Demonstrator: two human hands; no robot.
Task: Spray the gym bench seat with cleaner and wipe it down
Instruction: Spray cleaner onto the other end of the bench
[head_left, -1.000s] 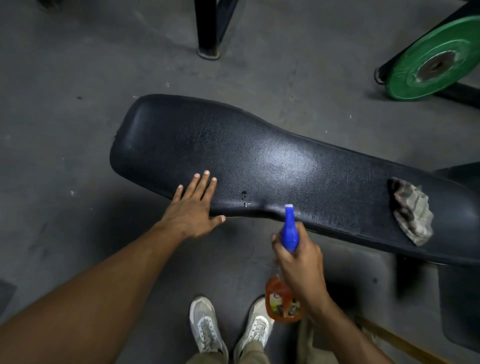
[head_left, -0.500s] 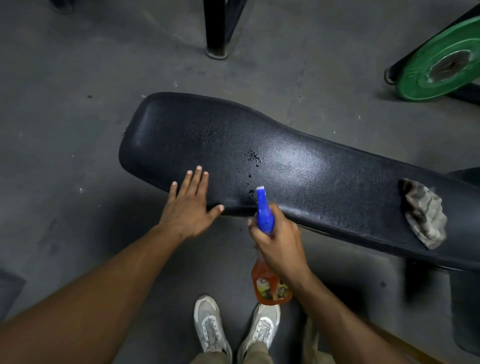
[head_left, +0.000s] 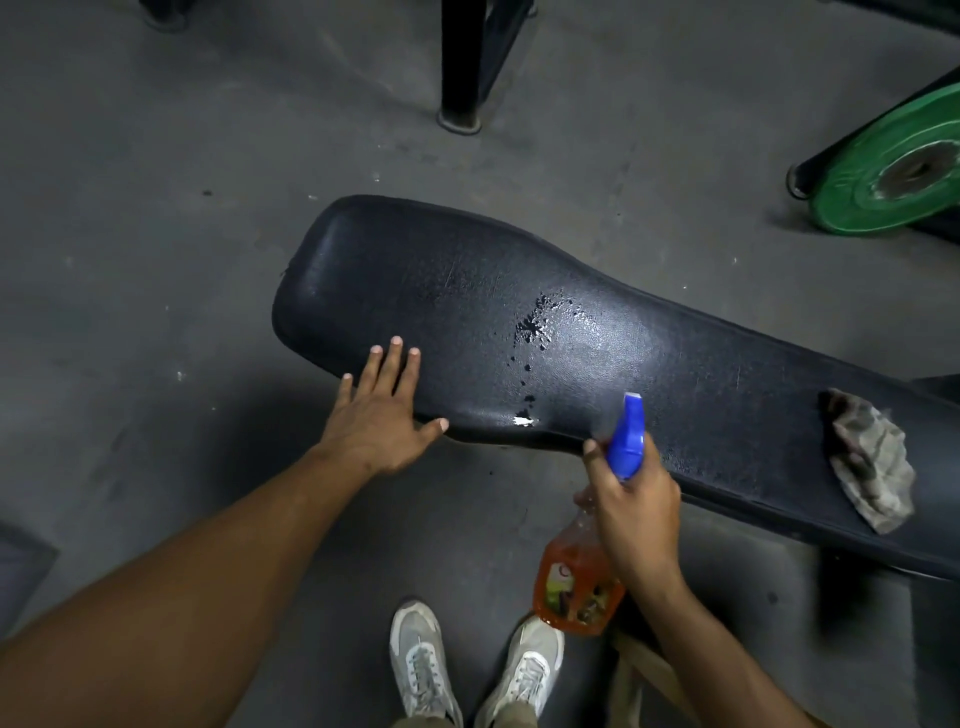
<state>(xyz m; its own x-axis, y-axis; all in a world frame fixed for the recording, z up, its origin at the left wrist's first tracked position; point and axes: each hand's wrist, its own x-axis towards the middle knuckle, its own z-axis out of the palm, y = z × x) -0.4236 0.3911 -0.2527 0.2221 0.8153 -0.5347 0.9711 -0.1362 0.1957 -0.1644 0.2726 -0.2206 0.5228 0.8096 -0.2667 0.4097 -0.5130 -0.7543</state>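
The long black padded bench seat (head_left: 415, 291) runs from centre left to the right edge. Dark wet spray spots (head_left: 532, 327) sit on its middle, with a trail of drops down to the near edge. My left hand (head_left: 379, 415) rests flat, fingers spread, on the near edge of the wide end. My right hand (head_left: 631, 499) grips a spray bottle (head_left: 576, 577) of orange liquid, its blue nozzle (head_left: 628, 436) pointing up over the near edge of the bench. A crumpled grey cloth (head_left: 872, 467) lies on the seat at the right.
A green weight plate (head_left: 893, 171) on a bar lies on the floor at the upper right. A black metal post (head_left: 465, 62) stands on the grey floor beyond the bench. My white shoes (head_left: 426, 665) are at the bottom centre.
More wet spots have appeared on the middle of the seat. My right hand with the bottle has shifted right along the near edge. My left hand has stayed on the bench.
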